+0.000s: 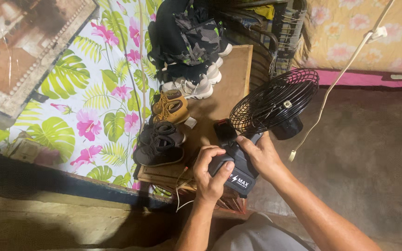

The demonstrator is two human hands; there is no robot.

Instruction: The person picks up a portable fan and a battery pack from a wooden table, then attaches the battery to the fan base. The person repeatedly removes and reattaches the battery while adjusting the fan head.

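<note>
Both my hands hold a small black fan by its base. My left hand [211,173] wraps the dark grey battery-like base block [239,174] from the left, thumb on top. My right hand [262,154] grips the same base from the right, just under the round black wire fan cage [273,101], which tilts up and to the right. The fan hangs over the near end of a wooden board [229,88].
Several shoes line the wooden board: black pair [160,144], tan boots [170,107], white sneakers [196,86]. A dark backpack [187,37] sits beyond. A floral cloth [94,107] hangs left, a white cable [336,83] crosses right over a grey floor [373,153].
</note>
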